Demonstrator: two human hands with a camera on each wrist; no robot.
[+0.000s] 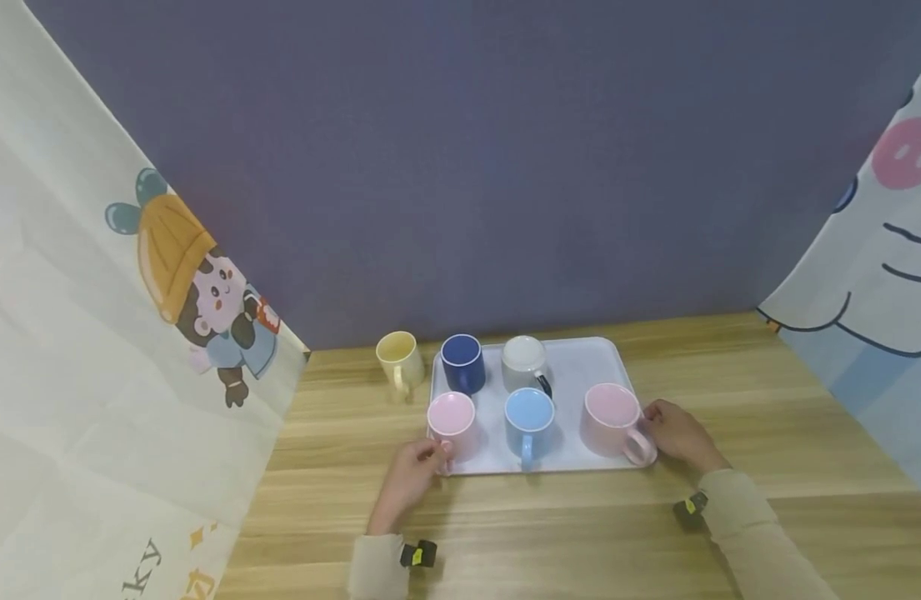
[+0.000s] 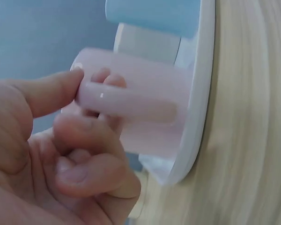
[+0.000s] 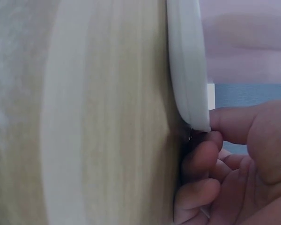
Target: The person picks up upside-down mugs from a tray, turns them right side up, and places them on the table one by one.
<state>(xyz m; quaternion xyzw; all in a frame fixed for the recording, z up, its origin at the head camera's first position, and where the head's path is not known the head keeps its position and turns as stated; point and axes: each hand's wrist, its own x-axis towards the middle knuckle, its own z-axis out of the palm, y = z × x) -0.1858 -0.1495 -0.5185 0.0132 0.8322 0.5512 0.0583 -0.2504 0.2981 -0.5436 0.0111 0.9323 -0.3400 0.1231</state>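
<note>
A white tray (image 1: 568,367) lies on the wooden table. At its front left stands a pink mug (image 1: 463,437). My left hand (image 1: 409,477) holds this mug's handle (image 2: 126,102), with the thumb on top and a finger through the loop in the left wrist view. On the right, my right hand (image 1: 678,432) pinches the tray's rim (image 3: 188,70), thumb above and fingers beneath it. Beside that hand is another pink mug (image 1: 606,425), its handle pointing toward the front right. A light blue mug (image 1: 530,433) stands between the two pink ones.
Behind them on the tray are a navy mug (image 1: 463,371) and a white mug (image 1: 522,371) with a black handle. A yellow mug (image 1: 403,365) stands on the table, left of the tray. A dark panel (image 1: 490,183) rises at the back, with printed curtains on both sides.
</note>
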